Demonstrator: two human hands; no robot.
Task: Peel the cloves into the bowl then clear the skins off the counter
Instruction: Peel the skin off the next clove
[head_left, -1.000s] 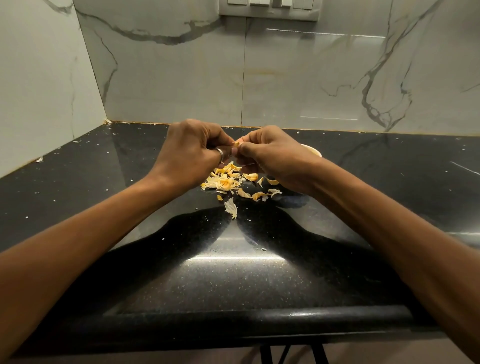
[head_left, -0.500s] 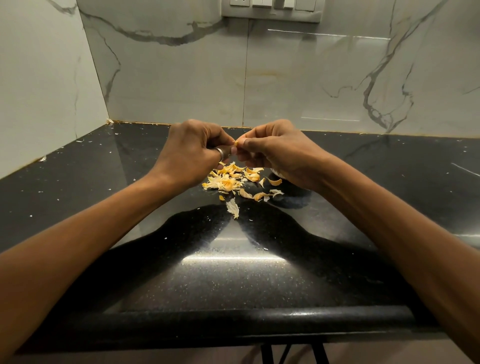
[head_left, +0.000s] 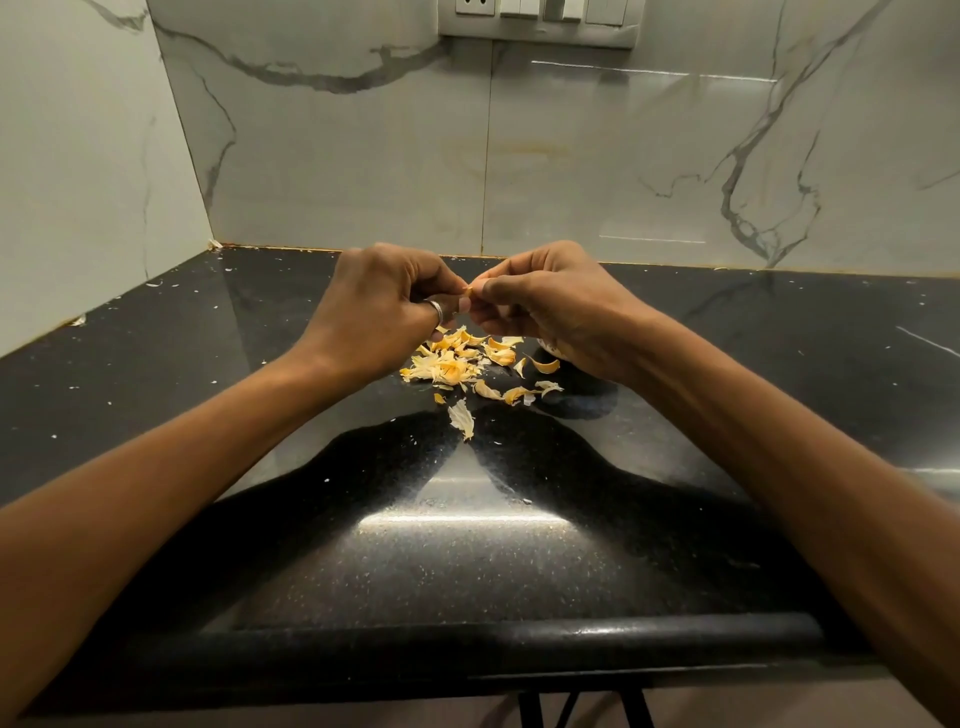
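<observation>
A: Currently your left hand (head_left: 384, 306) and right hand (head_left: 545, 306) are both curled, fingertips meeting on one small clove (head_left: 470, 292) held above the tabletop (head_left: 467, 545). Only a pale orange tip of it shows.

B: Noted. Handling, as a judgement: the clove is light and firm, and probably slick once bare. You want to pin its body with one hand and pull the loose papery edge with a nail of the other.

A: The skins (head_left: 457, 366) lie in a loose heap directly beneath your hands, with one larger pale flake (head_left: 461, 420) nearer you. They look thin, dry and almost weightless. A quick sweep would likely scatter them, so cup them together when you clear up.

B: The bowl: you cannot make it out. It may sit behind your right hand. Unconfirmed.

A: Surface: black polished stone, speckled, strong glare down the middle, white flecks scattered to the left. It is smooth, so skins should slide readily.

B: Room: a marble-veined wall (head_left: 571, 171) at back and left forms a corner, with a switch plate (head_left: 540, 21) at the top.
</observation>
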